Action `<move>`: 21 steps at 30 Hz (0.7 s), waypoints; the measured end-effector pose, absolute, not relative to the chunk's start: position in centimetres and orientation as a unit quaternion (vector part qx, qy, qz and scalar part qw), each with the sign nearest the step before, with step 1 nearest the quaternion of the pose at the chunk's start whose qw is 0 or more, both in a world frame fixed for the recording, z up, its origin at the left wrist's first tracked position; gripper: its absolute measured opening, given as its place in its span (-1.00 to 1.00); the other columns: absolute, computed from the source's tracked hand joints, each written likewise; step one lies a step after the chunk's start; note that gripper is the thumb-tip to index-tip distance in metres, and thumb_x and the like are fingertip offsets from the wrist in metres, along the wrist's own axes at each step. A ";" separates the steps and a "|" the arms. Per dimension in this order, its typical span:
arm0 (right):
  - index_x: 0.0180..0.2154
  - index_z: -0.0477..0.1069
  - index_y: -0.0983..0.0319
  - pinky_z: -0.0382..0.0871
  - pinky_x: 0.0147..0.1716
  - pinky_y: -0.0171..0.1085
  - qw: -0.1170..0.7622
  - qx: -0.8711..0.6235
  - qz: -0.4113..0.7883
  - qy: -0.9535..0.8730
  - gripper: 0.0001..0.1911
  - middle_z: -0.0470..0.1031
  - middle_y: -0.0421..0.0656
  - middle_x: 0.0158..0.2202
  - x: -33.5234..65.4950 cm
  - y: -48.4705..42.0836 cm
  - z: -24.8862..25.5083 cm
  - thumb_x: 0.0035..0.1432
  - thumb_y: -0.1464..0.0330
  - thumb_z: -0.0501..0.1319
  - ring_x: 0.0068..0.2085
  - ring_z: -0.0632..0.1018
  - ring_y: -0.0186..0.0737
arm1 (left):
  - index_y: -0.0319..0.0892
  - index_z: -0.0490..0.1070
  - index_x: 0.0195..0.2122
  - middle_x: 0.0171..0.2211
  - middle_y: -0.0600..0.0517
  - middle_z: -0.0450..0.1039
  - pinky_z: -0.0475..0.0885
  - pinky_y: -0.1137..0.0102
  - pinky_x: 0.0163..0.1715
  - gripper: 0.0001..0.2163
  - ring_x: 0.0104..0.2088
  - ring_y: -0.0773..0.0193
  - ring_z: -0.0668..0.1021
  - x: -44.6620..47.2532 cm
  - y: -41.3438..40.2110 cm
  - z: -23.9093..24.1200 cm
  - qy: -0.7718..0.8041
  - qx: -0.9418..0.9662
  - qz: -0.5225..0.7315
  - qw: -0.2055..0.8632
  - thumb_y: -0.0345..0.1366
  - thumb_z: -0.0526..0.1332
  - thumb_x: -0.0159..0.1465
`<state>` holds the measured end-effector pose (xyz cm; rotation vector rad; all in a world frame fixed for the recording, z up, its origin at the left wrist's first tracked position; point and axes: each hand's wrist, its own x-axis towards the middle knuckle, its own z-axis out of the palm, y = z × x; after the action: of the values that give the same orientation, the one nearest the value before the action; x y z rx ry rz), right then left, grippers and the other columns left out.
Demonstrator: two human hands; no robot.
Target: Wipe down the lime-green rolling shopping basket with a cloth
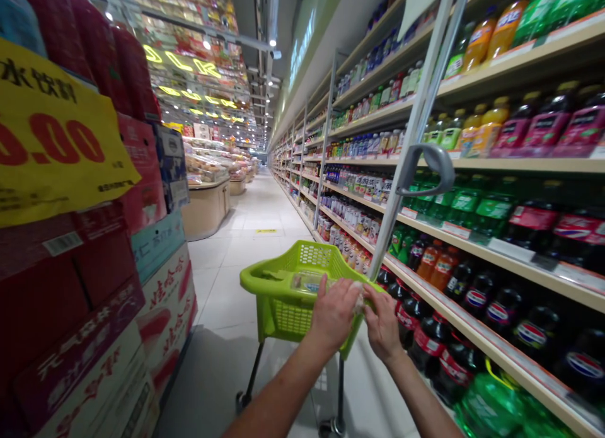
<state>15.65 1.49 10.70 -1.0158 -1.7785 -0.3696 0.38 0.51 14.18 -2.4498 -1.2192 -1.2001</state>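
Observation:
A lime-green shopping basket on wheels (278,299) stands in the aisle just ahead of me. Its grey pull handle (416,142) rises steeply to the upper right. My left hand (333,315) and my right hand (382,324) meet over the basket's near rim, fingers curled. Between them they pinch a small pale, clear item (360,299) that I cannot make out. A clear wrapped package (307,280) lies inside the basket.
Long shelves of bottled drinks (496,236) run close along my right. Stacked red cartons (94,299) with a yellow price sign (51,135) crowd the left. The tiled aisle floor (255,217) stretches ahead past display counters (205,205).

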 end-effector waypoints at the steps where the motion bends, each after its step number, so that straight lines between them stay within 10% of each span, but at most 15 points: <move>1: 0.04 0.14 0.17 0.21 -0.13 -0.07 0.501 -0.416 -0.154 -0.743 -0.63 0.46 -0.15 -0.23 15.6 1.5 10.7 0.18 0.34 -0.10 -0.20 0.42 -0.17 | -0.05 0.26 -0.02 0.00 0.00 0.37 -0.09 0.04 0.17 -0.65 0.03 0.20 0.37 0.1 0.6 14.1 -0.417 -0.809 -0.404 0.084 -0.41 0.05 0.15; 21: 0.13 -0.01 0.17 0.15 -0.06 -0.04 0.542 -0.411 -0.177 -0.711 -0.55 0.44 -0.15 -0.21 17.4 1.7 10.0 0.19 0.36 -0.11 -0.14 0.40 -0.17 | -0.14 0.27 -0.04 -0.05 -0.09 0.40 0.01 -0.08 0.09 -0.67 -0.04 0.12 0.43 -5.1 1.7 14.2 -0.577 -0.680 -0.433 0.132 -0.44 0.05 0.14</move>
<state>17.45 1.72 10.01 -0.9757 -1.6895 -0.4198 -5.11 1.67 14.23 -1.9727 -1.6763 -1.2572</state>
